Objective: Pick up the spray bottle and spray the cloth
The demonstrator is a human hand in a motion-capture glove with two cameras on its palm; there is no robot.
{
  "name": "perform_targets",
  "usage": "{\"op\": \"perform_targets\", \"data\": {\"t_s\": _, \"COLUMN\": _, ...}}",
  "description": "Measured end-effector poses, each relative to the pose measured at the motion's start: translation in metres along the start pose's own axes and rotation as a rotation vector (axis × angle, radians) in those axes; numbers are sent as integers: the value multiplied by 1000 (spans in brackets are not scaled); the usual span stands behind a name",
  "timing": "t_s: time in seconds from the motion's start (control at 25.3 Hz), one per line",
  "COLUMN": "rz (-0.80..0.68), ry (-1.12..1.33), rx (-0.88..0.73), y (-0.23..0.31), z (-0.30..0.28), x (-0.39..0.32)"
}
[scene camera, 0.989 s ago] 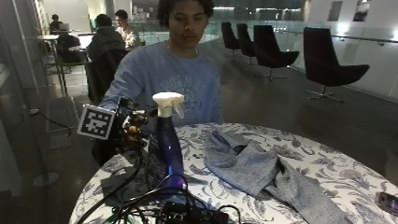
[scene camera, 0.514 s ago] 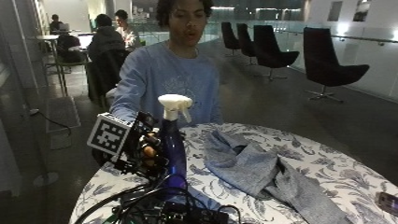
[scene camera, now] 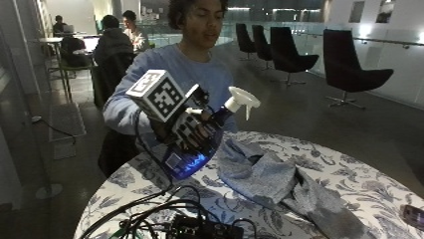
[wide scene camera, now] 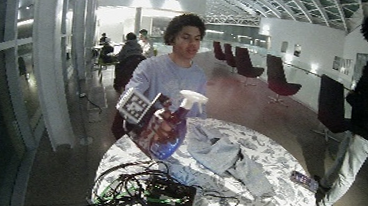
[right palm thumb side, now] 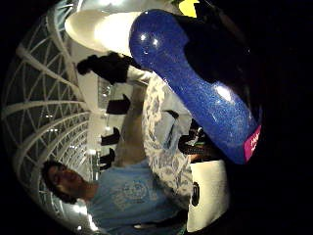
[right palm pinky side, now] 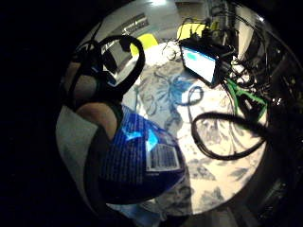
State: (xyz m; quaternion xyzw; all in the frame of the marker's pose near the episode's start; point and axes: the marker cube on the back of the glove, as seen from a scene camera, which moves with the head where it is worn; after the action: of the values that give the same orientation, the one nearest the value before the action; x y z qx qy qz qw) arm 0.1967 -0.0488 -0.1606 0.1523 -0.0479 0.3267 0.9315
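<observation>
A person's gloved right hand grips a blue spray bottle, fingers curled round its body, lifting it tilted above the desk, white nozzle angled toward the grey cloth crumpled just beside it. Dark chairs stand beyond the desk.

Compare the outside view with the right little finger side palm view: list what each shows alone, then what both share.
Only the outside view shows the crumpled grey cloth lying on the table, the white trigger nozzle of the bottle tilted toward it, and the gloved right hand gripping the bottle clear of the table. Only the little finger side palm view shows the barcode label on the bottle's lower body and a small lit screen among cables. Both share the blue plastic spray bottle and the round table's floral tablecloth.
</observation>
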Motion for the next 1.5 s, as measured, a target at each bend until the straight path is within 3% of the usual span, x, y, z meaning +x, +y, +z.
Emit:
{"op": "perform_targets", "data": {"t_s": 0.16, "rz": -7, "ry": 157, "rx": -194, "y": -6, "z": 3, "x": -19}}
{"op": "perform_targets", "data": {"t_s": 0.4, "rz": 25, "ry": 271, "rx": -336, "y": -15, "z": 11, "x": -28}}
{"op": "perform_targets", "data": {"t_s": 0.91, "rz": 54, "ry": 380, "rx": -415, "y": -17, "z": 23, "x": -37}}
{"op": "perform_targets", "data": {"t_s": 1.11, "rz": 14, "ry": 300, "rx": -317, "y": -16, "z": 23, "x": -40}}
{"op": "perform_targets", "data": {"t_s": 1.38, "rz": -149, "ry": -142, "rx": 118, "y": -5, "z": 20, "x": -75}}
{"op": "perform_targets", "data": {"t_s": 1.5, "rz": -242, "ry": -333, "rx": 235, "y": 2, "z": 32, "x": -108}}
